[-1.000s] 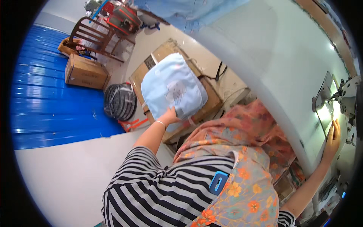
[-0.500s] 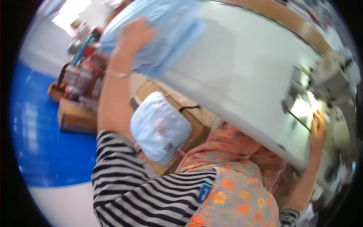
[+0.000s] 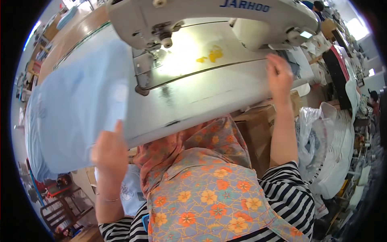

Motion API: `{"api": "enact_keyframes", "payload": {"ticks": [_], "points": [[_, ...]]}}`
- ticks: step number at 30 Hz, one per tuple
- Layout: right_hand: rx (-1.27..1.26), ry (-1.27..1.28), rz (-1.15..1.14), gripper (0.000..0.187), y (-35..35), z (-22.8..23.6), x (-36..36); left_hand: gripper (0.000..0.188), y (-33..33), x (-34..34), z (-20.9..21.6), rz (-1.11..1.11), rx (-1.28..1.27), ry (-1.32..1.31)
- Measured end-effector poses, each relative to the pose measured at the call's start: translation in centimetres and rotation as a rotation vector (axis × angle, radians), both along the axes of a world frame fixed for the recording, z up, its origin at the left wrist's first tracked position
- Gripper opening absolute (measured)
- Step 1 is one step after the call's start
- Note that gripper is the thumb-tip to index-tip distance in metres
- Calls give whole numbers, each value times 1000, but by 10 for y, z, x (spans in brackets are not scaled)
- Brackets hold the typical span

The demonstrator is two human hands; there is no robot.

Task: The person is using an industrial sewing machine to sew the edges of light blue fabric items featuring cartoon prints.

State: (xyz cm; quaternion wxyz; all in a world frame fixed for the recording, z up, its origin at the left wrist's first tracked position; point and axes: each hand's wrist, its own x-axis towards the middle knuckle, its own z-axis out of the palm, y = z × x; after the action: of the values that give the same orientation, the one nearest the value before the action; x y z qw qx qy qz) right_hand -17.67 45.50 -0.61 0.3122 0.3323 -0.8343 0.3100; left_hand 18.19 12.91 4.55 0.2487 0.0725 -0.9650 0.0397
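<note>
My left hand (image 3: 109, 151), smeared by motion, grips the near edge of a light blue fabric piece (image 3: 84, 109). That cloth spreads over the left end of the white sewing table (image 3: 201, 90), with a gathered stack hanging over the table's left side. A white sewing machine (image 3: 213, 18) stands across the back, its needle area lit, to the right of the fabric. Near the table's right end, my right hand (image 3: 279, 76) is raised with its fingers curled. Whatever it may hold is hidden. Small yellow scraps or marks (image 3: 211, 55) show under the machine arm.
Another light blue piece with a printed motif (image 3: 131, 189) lies low beside my left forearm. Cardboard boxes (image 3: 258, 129) stand beneath the table on the right. A clear plastic bag (image 3: 314, 125) and stacked white material (image 3: 338, 149) are at the right. A wooden chair (image 3: 64, 209) stands lower left.
My view has swung right, bringing the machine to the centre. My left hand has drawn the light blue fabric toward the machine. My right hand has left the lit needle area for the table's right end.
</note>
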Motion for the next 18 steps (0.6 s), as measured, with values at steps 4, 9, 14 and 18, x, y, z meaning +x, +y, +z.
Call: {"api": "enact_keyframes", "payload": {"ticks": [4,9,14,18], "points": [[42,22,-261,20,76,14,-61,44,32,-25,-32,-135,94,-59],[168,-365,-430,33,78,21,-92,39,40,-42,-29,-247,142,-86],[77,-301,-327,30,62,-6,-91,37,39,-51,-13,-219,380,-97],[-10,-53,-233,22,50,-17,-73,36,36,-61,-15,-259,394,-74]]}}
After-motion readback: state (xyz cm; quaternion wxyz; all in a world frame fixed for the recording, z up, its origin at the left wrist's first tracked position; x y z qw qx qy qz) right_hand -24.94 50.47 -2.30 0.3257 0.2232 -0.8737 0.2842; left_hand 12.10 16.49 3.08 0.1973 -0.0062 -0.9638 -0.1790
